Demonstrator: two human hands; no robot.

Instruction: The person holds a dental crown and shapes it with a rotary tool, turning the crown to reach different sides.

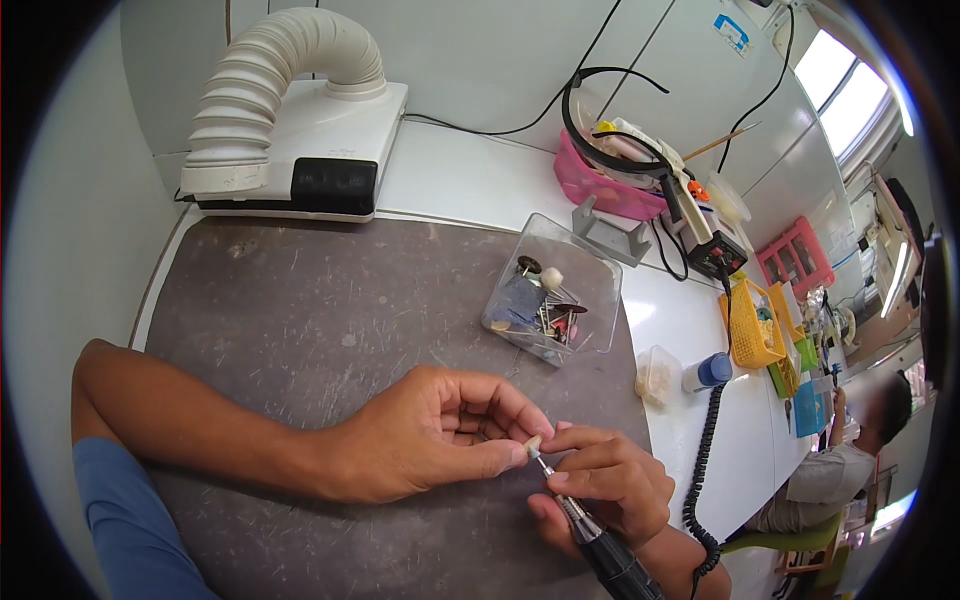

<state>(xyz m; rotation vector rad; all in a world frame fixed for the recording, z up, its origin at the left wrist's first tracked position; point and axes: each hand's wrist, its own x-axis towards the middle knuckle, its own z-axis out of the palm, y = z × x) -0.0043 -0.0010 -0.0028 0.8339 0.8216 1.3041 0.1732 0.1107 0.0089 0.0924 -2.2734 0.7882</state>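
Over the brown mat, my left hand [440, 435] pinches a small tooth-coloured piece [533, 442], like a dental crown, between thumb and fingertips. My right hand [615, 480] is closed around a rotary handpiece [610, 555] with a black body and metal nose. The thin bit of the handpiece points up and left, its tip right at the underside of the piece. The fingertips of both hands come close together around it. Beyond them sits a clear plastic box [508, 262] holding several burs, discs and polishing wheels [565, 310].
A white dust-collector unit [335, 125] with a ribbed hose [235, 95] stands back left. Back right are a pink basket [590, 185], a black headband [572, 110] and a control box [715, 250]. A coiled cord [708, 450] runs beside a blue-capped jar [708, 372]. Another person [850, 460] sits far right.
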